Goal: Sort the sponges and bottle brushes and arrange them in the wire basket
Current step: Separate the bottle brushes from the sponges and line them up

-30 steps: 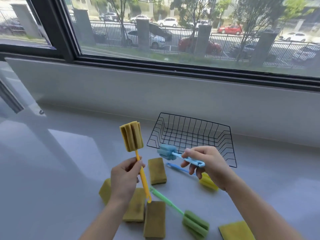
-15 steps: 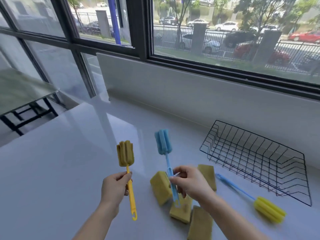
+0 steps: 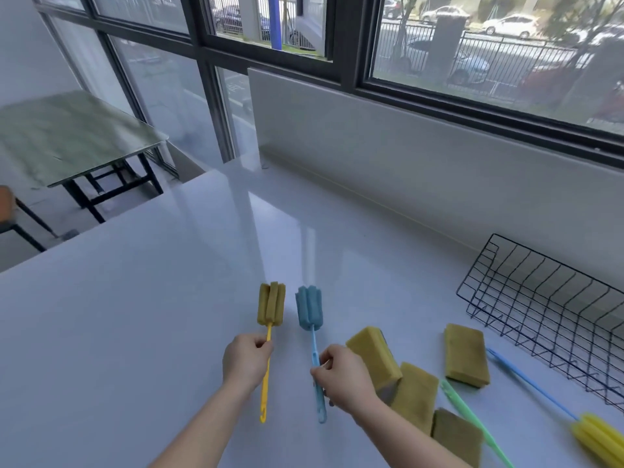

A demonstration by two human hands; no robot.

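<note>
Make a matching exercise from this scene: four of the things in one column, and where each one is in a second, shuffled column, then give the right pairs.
Column one
1. yellow-handled brush
2. blue-headed brush
3. wire basket
4. brush with yellow head and blue handle

Column two
A. lying on the counter at bottom right
B. held in the left hand
C. empty, on the counter at far right
D. held in the right hand

Pairs: 1-B, 2-D, 3-C, 4-A
</note>
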